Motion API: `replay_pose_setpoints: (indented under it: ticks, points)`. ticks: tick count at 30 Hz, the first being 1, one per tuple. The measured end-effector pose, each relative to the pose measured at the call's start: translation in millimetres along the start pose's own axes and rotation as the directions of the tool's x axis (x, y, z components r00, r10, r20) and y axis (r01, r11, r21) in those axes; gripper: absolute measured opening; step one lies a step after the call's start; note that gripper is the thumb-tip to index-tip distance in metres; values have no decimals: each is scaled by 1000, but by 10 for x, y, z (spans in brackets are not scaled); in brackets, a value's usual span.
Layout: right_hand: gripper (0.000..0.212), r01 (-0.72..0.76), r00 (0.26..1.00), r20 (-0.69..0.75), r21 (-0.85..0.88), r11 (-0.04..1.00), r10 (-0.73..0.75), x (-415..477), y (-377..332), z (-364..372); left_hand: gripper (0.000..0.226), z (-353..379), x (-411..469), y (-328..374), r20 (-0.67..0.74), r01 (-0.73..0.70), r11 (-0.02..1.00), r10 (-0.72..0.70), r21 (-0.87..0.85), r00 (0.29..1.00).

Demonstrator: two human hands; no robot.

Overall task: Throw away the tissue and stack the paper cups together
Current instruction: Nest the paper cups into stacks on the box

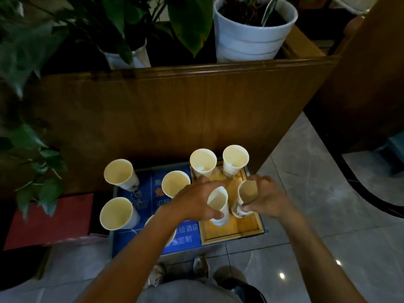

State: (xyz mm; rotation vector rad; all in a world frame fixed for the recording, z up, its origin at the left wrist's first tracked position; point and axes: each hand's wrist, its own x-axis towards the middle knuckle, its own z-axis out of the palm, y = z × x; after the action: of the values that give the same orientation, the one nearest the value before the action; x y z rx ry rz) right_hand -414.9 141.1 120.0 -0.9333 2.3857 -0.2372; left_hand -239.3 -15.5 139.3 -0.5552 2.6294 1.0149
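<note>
Several white paper cups stand open-side up on a low blue surface (pixel 144 193) and a wooden tray (pixel 240 228). My left hand (pixel 194 204) grips one cup (pixel 218 204) around its side, squeezing the rim oval, just above the tray. My right hand (pixel 266 197) grips a second cup (pixel 246 195) right beside it, tilted slightly. Two cups (pixel 202 161) (pixel 235 157) stand at the tray's far end. Others stand at the left (pixel 119 174) (pixel 117 213) and in the middle (pixel 175 183); one more is mostly hidden under my left forearm. No tissue is visible.
A tall wooden planter wall (pixel 175 110) rises right behind the cups, with white pots (pixel 251 40) and leafy plants above. Leaves (pixel 32 162) hang over the left side. A red mat (pixel 50 219) lies to the left, grey floor tiles (pixel 317 193) to the right.
</note>
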Motion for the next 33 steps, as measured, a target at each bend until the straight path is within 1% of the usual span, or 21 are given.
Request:
replay_pose_setpoints:
  ticks: [2, 4, 6, 8, 10, 13, 16, 18, 20, 23, 26, 28, 31, 33]
  points:
    - [93, 43, 999, -9, 18, 999, -43, -172, -127, -191, 71, -222, -295, -35, -38, -42, 992, 37, -123, 999]
    - [94, 95, 995, -32, 12, 995, -95, -361, -279, -365, 73, -452, -640, -95, -88, -54, 974, 36, -220, 995]
    - [92, 157, 987, -46, 20, 987, -156, -556, -491, -506, 75, -682, -1023, -203, -169, -74, 963, 30, -259, 985]
    - [91, 216, 976, -41, 77, 973, -214, -735, -735, -623, 77, -909, -1406, -292, -239, -79, 952, 7, -295, 971]
    - [91, 280, 959, -60, 97, 955, -276, -893, -989, -700, 76, -1112, -1745, -383, -279, -81, 951, -6, -299, 960]
    - [87, 388, 921, -74, 61, 920, -383, -1055, -1372, -689, 71, -1332, -2181, -582, -355, -71, 963, -27, -260, 934]
    - [84, 459, 888, -66, 103, 882, -455, -1143, -1591, -619, 70, -1441, -2400, -729, -431, -63, 974, -38, -219, 902]
    - [83, 491, 871, -74, 112, 864, -485, -1147, -1735, -471, 70, -1495, -2528, -867, -450, -44, 979, -52, -199, 891]
    - [82, 509, 861, -92, 120, 852, -501, -1144, -1825, -304, 72, -1504, -2587, -1023, -452, -1, 980, -91, -199, 887]
    - [87, 499, 866, -95, 78, 863, -492, -1123, -1890, -44, 75, -1454, -2580, -1240, -422, 60, 981, -134, -185, 897]
    - [87, 465, 884, -96, 80, 882, -457, -1106, -1913, 168, 72, -1352, -2462, -1429, -399, 107, 987, -146, -117, 905]
    - [87, 434, 897, -114, 55, 899, -426, -1100, -1932, 291, 74, -1291, -2366, -1522, -388, 141, 987, -158, -72, 908]
    - [89, 396, 913, -119, 32, 918, -390, -1094, -1940, 449, 76, -1214, -2242, -1613, -368, 141, 989, -149, -49, 918]
    - [89, 376, 922, -109, 32, 926, -371, -1086, -1944, 537, 77, -1177, -2170, -1636, -341, 161, 986, -167, -45, 925]
